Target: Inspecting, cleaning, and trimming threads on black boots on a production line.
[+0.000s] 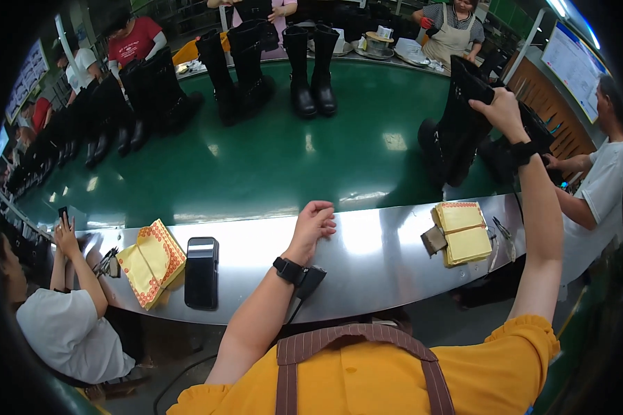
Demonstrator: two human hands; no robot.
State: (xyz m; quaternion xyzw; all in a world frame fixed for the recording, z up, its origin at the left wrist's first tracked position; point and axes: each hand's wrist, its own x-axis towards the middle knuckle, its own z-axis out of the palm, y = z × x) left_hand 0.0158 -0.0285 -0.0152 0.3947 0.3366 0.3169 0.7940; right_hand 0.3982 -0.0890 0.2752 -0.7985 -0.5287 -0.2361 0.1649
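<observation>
Head view: the right hand (pixel 500 111) grips one tall black boot (pixel 458 104) by the top of its shaft, at the right end of the green table (pixel 256 166); its thumb presses the near side, while the other fingers are mostly hidden, so I cannot tell how they lie. Overlap also hides whether a second boot shares that grip. The left hand (pixel 315 225) is over the steel ledge (pixel 381 270), its fingers loosely curled and close together, pinching nothing. One black wristwatch (pixel 289 270) is on the left wrist, with one small black box (pixel 311 282) and its cable beside it; one black wristband (pixel 524 152) circles the right wrist. Two black boots (pixel 311 83) stand upright side by side at the far edge, and two buckled boots (pixel 239 83) stand left of them; the dark row (pixel 131 104) farther left overlaps too much to count. On the ledge lie two stacks of yellow paper, one left (pixel 149 266) and one right (pixel 466 238), one black phone (pixel 201 273) and one small brown block (pixel 433 240).
</observation>
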